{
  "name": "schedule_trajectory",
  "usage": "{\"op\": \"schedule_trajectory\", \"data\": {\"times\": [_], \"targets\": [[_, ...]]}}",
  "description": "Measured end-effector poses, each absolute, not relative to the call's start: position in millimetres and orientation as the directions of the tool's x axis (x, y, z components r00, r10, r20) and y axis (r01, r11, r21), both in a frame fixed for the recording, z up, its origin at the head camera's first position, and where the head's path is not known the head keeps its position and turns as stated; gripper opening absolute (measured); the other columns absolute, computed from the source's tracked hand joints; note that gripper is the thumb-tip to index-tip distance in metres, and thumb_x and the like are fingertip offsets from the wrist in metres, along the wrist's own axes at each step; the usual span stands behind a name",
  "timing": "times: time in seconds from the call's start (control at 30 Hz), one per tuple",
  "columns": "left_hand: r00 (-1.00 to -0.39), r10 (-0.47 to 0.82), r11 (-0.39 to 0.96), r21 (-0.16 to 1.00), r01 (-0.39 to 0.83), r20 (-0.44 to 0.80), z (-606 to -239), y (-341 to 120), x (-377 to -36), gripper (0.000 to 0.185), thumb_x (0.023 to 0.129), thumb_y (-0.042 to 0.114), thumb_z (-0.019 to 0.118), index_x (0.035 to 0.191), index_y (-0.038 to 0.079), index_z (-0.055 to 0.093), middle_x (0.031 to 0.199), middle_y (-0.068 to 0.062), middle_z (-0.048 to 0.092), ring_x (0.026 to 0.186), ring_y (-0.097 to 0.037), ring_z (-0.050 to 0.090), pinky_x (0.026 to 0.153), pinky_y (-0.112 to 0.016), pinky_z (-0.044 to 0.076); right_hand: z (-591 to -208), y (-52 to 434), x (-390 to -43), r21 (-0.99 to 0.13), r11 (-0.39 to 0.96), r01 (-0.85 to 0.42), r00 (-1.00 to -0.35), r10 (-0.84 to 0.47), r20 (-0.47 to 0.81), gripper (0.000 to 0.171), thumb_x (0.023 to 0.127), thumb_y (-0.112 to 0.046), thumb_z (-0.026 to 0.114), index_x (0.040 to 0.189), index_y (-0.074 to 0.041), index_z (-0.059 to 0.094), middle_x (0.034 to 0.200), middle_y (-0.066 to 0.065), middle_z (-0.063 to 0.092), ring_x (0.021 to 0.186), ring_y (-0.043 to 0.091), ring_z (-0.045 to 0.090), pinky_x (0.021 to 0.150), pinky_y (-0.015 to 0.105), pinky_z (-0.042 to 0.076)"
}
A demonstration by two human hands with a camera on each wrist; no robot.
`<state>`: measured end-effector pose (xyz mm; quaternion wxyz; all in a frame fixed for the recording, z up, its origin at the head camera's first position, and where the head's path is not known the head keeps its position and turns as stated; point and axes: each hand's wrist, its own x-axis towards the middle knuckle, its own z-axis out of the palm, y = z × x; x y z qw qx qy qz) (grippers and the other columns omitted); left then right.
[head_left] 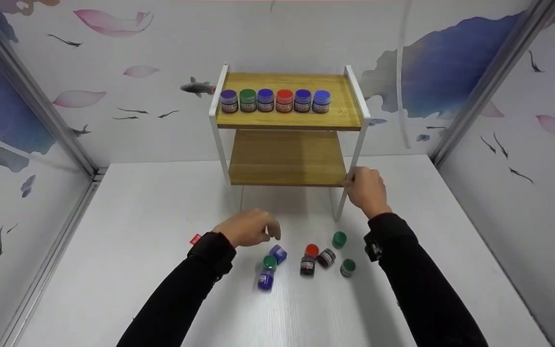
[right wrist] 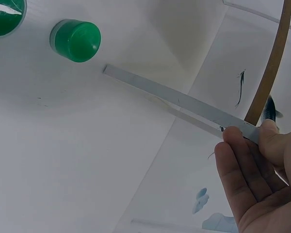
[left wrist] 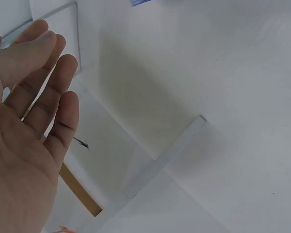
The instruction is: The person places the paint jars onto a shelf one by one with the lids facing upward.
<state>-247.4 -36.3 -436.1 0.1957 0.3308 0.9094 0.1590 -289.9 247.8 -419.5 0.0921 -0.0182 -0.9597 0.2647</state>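
Note:
My right hand (head_left: 367, 191) grips the white right front leg of a small two-tier shelf (head_left: 287, 159), level with the lower board. In the right wrist view, the thumb and fingertips close on that white leg (right wrist: 179, 101). My left hand (head_left: 250, 227) hovers before the shelf with loosely bent fingers and nothing in them. Just below it lie a blue-capped paint jar (head_left: 278, 253), a green-capped jar (head_left: 270, 262) and another blue jar (head_left: 265, 280). In the left wrist view, the palm and relaxed fingers of my left hand (left wrist: 34, 107) show no object.
A row of capped paint jars (head_left: 284, 100) stands on the top board. More jars lie between my forearms, including a red-capped one (head_left: 311, 250), dark ones (head_left: 326, 258) and green ones (head_left: 348, 268). Patterned wall panels (head_left: 162, 53) enclose the white table (head_left: 113, 250) at the back and sides.

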Motion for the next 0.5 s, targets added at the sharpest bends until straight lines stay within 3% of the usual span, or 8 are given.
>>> {"op": "schedule_trajectory", "data": {"times": [0.5], "targets": [[-0.697,0.624,0.775,0.398,0.491,-0.354,-477.5,-46.4,-227.0,0.025,0.083,0.004,0.074,0.101,0.022,0.078,0.096,0.004,0.072,0.086,-0.011,0.058,0.085,-0.030,0.052,-420.1,248.1,-289.7,-0.495,0.869,-0.021,-0.979,0.083,0.188,0.014,0.090,-0.006,0.061,0.092,0.005,0.070,0.090,0.022,0.072,0.082,0.035,0.070,0.071,0.045,0.056]]}}
